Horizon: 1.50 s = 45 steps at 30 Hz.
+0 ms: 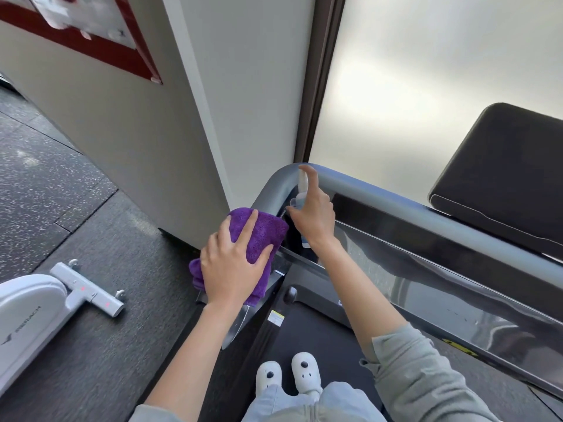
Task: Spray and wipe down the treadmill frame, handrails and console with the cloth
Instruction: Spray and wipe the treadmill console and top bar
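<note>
Pressing cloth [262,236] under left fingers [243,229], handrail [396,205]

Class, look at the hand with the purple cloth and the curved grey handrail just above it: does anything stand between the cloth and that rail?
Nothing visible does. The purple cloth, pressed under the left hand, already lies against the lower bend of the handrail. The right hand holds the spray bottle beside it, further along, not between them.

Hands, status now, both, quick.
Left hand: open, fingers spread flat, pressing the folded purple microfibre cloth.
Right hand: gripping the small clear spray bottle.
</note>
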{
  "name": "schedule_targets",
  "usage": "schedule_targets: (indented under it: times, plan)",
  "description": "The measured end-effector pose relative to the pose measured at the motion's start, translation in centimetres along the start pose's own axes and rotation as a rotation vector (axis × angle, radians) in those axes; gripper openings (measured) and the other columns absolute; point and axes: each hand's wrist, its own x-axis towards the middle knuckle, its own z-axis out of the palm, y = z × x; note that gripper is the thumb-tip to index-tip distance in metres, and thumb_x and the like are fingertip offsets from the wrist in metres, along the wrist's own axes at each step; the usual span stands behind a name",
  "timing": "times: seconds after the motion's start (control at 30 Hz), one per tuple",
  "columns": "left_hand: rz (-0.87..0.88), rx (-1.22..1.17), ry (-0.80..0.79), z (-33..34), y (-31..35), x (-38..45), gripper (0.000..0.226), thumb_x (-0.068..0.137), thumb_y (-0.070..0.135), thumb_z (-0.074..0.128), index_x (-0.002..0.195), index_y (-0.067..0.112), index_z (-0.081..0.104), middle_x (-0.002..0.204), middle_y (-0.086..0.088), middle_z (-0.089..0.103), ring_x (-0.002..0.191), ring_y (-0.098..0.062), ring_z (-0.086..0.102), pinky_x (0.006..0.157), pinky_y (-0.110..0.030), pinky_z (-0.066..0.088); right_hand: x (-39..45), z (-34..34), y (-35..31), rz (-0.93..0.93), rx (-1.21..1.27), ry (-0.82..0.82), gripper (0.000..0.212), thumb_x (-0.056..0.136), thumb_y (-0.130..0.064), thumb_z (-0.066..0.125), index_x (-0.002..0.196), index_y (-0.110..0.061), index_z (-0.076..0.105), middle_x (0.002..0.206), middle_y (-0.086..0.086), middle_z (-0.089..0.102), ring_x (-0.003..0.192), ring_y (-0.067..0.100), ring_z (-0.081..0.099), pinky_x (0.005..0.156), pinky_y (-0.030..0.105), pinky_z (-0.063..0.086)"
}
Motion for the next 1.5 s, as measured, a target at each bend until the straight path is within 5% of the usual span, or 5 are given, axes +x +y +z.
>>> schedule_targets:
  times: [0.33,0.63,0.83,1.03,1.5]
  plan:
    - [0.001,-0.009,-0.001,0.1,-0.1,0.0,0.069,0.084,0.057,0.063,0.146,0.035,0.042,0.133,-0.014,0.054,0.101,-0.035,0.06,0.077,-0.046,0.052,-0.5,-0.4,0.5,-0.018,0.05,0.028,0.08,0.08,-0.007,0.071,0.145,-0.03,0.032,0.095,0.001,0.063,0.087,0.029,0.059,0.07,0.034,0.045]
    - [0.018,-0.018,0.013,0.4,-0.2,0.1,0.068,0.083,0.055,0.066,0.144,0.032,0.047,0.13,-0.016,0.056,0.097,-0.037,0.061,0.074,-0.046,0.052,-7.0,-6.1,5.0,0.014,0.246,0.199,0.075,0.088,-0.002,0.054,0.148,-0.038,0.028,0.06,-0.004,0.042,0.053,0.011,0.038,0.061,0.026,0.042]
    - [-0.003,-0.02,-0.043,0.1,0.6,0.4,0.066,0.088,0.054,0.061,0.146,0.03,0.044,0.138,-0.021,0.049,0.111,-0.043,0.055,0.087,-0.055,0.046,-11.7,-8.8,8.4,-0.009,0.187,0.296,0.062,0.09,-0.006,0.062,0.138,-0.038,0.04,0.058,0.009,0.052,0.051,0.009,0.04,0.058,0.017,0.042]
    - [0.027,-0.033,-0.047,-0.2,0.3,-0.1,0.066,0.089,0.054,0.059,0.148,0.028,0.042,0.141,-0.023,0.046,0.115,-0.045,0.051,0.091,-0.059,0.043,-13.0,-8.7,7.4,0.021,-0.019,0.275,0.061,0.088,-0.012,0.065,0.14,-0.033,0.039,0.061,-0.012,0.041,0.061,0.021,0.05,0.065,0.037,0.049]
    - [0.041,-0.111,0.005,0.2,-0.2,-0.3,0.054,0.09,0.043,0.064,0.141,0.027,0.053,0.138,-0.022,0.05,0.113,-0.046,0.052,0.091,-0.058,0.043,-14.0,-7.8,6.4,0.152,-0.089,0.326,0.067,0.082,0.0,0.056,0.14,-0.027,0.04,0.064,-0.005,0.045,0.06,0.025,0.048,0.057,0.032,0.037]
